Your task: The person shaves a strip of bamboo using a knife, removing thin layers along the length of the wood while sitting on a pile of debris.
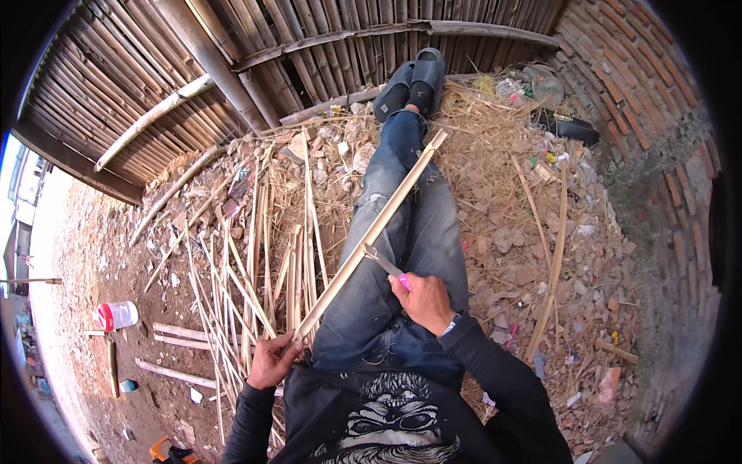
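A long split bamboo strip (371,233) lies slantwise across my jeans, from my waist up past my knees. My left hand (272,360) is closed round its near end. In my right hand (424,302) is a knife (386,264) with a pink handle, mostly hidden by the fingers. Its blade points up and left, with the tip at the strip's edge around the middle. A small curl or sliver shows at the tip; whether it is still attached I cannot tell.
Many bamboo strips (255,263) lie in a loose pile left of my legs. Further left stands a white tub with a red lid (117,316). An orange-handled tool (171,451) lies at lower left. A bamboo wall (309,46) rises ahead, a brick wall (665,155) at right.
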`<state>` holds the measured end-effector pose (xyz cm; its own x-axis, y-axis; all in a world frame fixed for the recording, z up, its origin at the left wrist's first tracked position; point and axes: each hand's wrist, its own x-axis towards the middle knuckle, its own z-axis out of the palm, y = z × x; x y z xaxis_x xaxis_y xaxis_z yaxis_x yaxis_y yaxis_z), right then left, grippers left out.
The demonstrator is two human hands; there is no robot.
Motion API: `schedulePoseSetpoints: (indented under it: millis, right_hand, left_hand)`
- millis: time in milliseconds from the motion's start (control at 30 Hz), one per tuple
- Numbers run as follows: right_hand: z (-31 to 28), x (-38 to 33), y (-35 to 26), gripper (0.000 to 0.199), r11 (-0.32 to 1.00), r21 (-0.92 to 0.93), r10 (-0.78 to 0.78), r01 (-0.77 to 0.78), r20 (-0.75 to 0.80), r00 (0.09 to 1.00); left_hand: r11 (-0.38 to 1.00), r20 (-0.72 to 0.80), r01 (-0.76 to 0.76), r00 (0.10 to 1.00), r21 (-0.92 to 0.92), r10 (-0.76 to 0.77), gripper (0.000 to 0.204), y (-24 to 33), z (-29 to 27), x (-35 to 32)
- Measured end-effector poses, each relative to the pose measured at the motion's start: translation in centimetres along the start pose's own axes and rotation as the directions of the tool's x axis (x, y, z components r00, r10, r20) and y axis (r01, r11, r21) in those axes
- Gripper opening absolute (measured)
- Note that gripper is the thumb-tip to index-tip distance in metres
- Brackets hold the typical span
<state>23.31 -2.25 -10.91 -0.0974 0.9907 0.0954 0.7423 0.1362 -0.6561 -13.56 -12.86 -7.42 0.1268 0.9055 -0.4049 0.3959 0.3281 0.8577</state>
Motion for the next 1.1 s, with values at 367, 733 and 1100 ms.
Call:
schedulePoseSetpoints:
  millis: [367, 733, 1100]
  right_hand:
    - [-2.9, -0.2, -1.2, 0.051, 0.994, 0.014, -0.114, 0.113, 0.134, 0.984]
    - [-1.5, -0.5, -0.2, 0.054, 0.999, -0.041, -0.004, 0.007, 0.067, 0.998]
    - [-2.3, 0.6, 0.2, 0.051, 0.998, -0.055, 0.043, -0.041, 0.031, 0.999]
  left_hand:
    - [0.997, -0.003, -0.017, 1.0, -0.073, 0.016, 0.038, -2.0, 0.8, -0.7]
    - [0.999, -0.027, -0.015, 0.999, 0.033, 0.016, 0.033, 0.3, 0.6, 0.0]
    - [0.978, -0.018, 0.155, 0.987, -0.14, -0.159, 0.029, -4.8, -4.1, -6.6]
